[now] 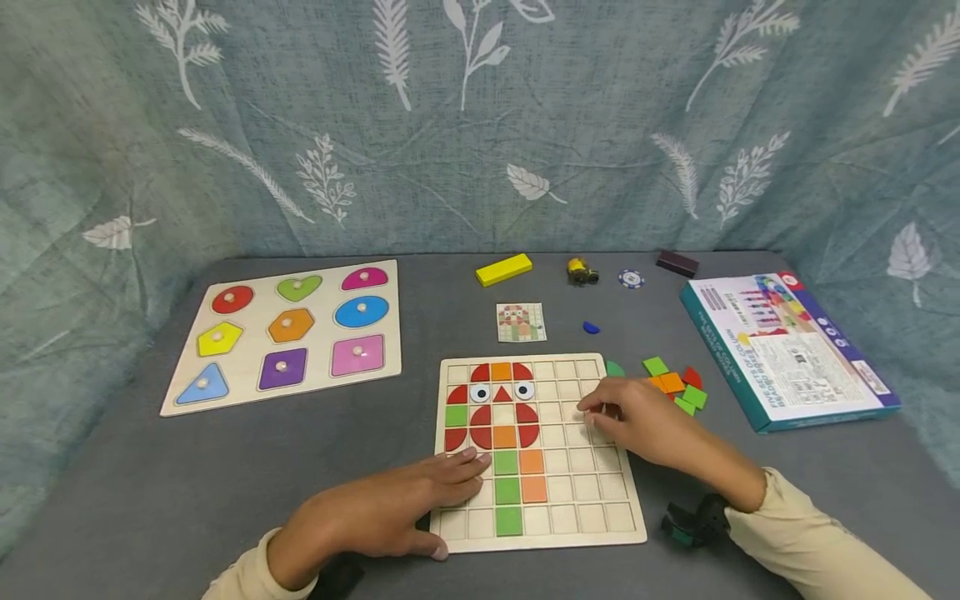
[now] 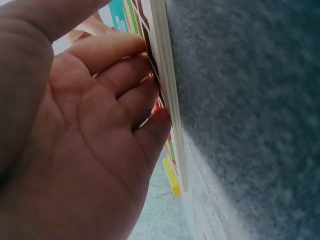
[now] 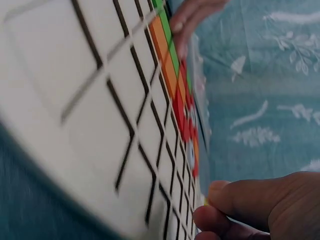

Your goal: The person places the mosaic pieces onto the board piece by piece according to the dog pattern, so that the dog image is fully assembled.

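left hand (image 1: 397, 504) rests straight-fingered on the board (image 1: 592, 487), grip wide; right hand (image 1: 652, 421) bends over it, grip narrow, contents unclear.

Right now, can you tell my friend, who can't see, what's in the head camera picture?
A person's left hand rests on a grid board partly filled with red, green and orange pieces, while the right hand is over its right side. Loose tiles lie beside the board, with a shape puzzle to the left and a box to the right.
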`<state>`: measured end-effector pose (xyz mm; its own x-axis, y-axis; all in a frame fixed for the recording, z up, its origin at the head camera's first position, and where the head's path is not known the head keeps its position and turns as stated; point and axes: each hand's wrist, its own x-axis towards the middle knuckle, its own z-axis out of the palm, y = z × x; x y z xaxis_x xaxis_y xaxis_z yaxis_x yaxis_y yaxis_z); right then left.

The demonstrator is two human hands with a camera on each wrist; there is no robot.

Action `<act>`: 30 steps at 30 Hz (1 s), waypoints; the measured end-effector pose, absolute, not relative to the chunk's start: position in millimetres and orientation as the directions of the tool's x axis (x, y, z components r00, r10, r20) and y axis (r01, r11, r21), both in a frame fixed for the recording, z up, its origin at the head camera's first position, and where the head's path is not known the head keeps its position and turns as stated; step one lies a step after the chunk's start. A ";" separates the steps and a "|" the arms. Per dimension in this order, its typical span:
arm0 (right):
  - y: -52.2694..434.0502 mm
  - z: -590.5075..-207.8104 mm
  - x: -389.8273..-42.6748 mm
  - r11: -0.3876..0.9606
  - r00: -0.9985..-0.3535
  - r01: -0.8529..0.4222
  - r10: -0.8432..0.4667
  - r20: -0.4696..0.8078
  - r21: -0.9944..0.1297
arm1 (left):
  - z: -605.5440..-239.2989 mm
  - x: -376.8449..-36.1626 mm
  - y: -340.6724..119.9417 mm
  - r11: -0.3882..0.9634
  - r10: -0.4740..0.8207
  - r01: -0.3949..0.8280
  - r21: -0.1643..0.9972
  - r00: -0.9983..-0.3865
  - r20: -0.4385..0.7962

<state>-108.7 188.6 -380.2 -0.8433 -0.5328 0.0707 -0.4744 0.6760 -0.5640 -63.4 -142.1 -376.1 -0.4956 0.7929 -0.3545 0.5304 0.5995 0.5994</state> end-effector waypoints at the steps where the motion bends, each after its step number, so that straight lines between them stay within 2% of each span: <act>1: 191.5 -379.8 -109.2 0.688 -0.851 -0.470 -0.520 0.077 -0.553 | -376.1 -63.2 -142.5 0.601 0.791 0.529 0.599 -0.498 -0.355; 8: 222.6 -379.7 -117.2 0.749 -0.886 -0.448 -0.447 0.127 -0.489 | -376.8 -61.8 -142.5 0.596 0.794 0.527 0.606 -0.498 -0.347; 14: 247.1 -377.7 -123.6 0.763 -0.911 -0.393 -0.399 0.103 -0.513 | -376.8 -62.6 -141.0 0.589 0.800 0.532 0.608 -0.491 -0.344; 22: 259.1 -379.8 -128.0 0.790 -0.908 -0.392 -0.415 0.060 -0.472 | -377.5 -63.1 -142.0 0.580 0.808 0.543 0.607 -0.474 -0.349; 30: 259.6 -385.1 -133.0 0.784 -0.895 -0.427 -0.438 0.086 -0.451 | -376.0 -62.6 -143.6 0.597 0.794 0.529 0.603 -0.494 -0.353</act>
